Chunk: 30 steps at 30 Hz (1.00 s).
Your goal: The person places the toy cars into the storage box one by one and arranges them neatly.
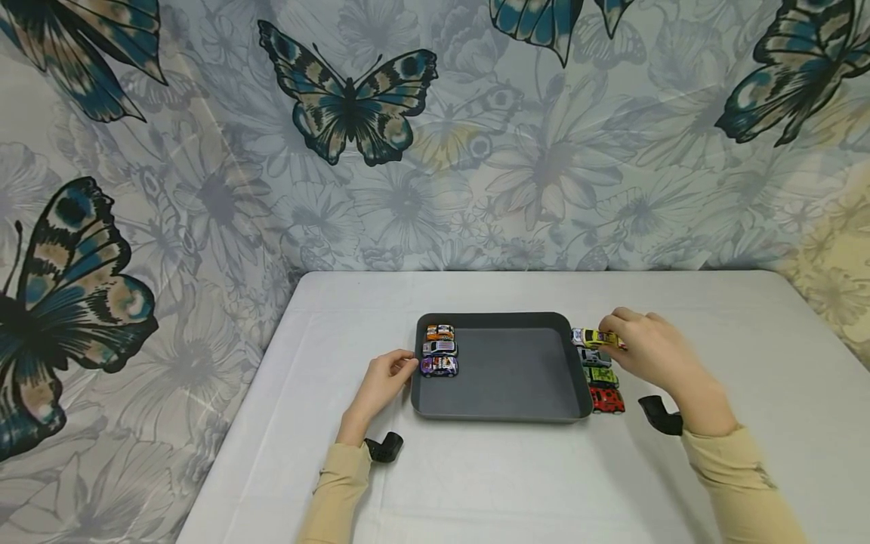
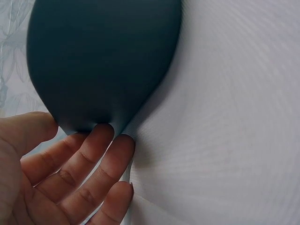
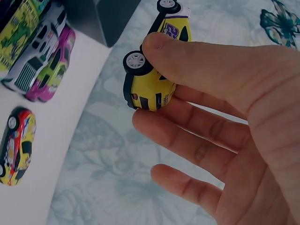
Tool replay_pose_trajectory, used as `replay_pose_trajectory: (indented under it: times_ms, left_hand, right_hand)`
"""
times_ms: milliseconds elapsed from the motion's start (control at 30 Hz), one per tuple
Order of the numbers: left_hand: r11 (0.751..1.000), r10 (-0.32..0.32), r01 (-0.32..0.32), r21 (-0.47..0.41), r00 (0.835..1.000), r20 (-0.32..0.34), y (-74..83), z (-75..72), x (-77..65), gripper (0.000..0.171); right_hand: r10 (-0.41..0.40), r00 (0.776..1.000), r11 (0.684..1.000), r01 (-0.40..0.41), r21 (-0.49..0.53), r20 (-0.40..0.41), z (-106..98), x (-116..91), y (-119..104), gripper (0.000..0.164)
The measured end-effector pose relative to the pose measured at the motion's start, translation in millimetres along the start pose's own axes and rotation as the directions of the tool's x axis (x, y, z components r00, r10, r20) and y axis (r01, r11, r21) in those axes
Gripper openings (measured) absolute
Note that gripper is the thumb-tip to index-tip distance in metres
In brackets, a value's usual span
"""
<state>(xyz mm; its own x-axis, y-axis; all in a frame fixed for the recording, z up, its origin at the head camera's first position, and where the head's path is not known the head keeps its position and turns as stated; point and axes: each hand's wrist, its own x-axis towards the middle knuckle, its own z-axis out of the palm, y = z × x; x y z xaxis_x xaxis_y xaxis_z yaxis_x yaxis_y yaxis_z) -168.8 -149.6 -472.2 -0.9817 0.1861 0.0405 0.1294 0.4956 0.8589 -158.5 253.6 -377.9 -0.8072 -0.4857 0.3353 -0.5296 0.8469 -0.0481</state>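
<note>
The work looked part-way through. At the left end of a dark grey rectangular tray (image 1: 516, 370), three small toy cars stood in a neat column: an orange patterned car (image 1: 440, 332) farthest off, a silver-and-purple car (image 1: 440, 348) in the middle and a deep purple car (image 1: 439, 366) nearest. The rest of the tray floor was bare.

Just outside the tray's right side, on the white cloth-covered table (image 1: 476, 483), other toy cars remained: a glossy red car with black marks (image 1: 606, 400), a lime-green patterned car (image 1: 601, 376) and a silver-grey car (image 1: 594, 357). The right wrist view also showed a lime-and-magenta car (image 3: 56, 70) beside the silver-grey one, and a red-and-yellow car (image 3: 23, 140) a little apart. Their exact number was hard to settle, as the hand covered part of the row.

The right hand (image 1: 652, 347) grasped a yellow toy car with black windows and purple lettering (image 3: 150, 89) between thumb and fingers, at the row's far end, outside the tray. The left hand (image 1: 384, 375) held the tray's left edge, thumb and bent fingers at a corner. Judged by this layout, three cars were placed, one was in hand and several were left
</note>
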Motion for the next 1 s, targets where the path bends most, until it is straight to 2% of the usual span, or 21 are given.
replay_pose_trajectory:
  times_ms: [600,1000]
  left_hand:
    - [1.000,0.008,-0.008,0.004,1.000,0.000,0.4,0.0,0.5,0.027]
    - [1.000,-0.005,0.005,-0.003,1.000,0.004,-0.5,0.7,0.4,0.029]
  right_hand:
    - [-0.071,0.992,0.997,0.071,-0.004,0.102,12.7,25.7,-28.0,0.027]
    - [-0.136,0.987,0.990,0.134,0.031,0.082,26.2,45.8,-47.9,0.025]
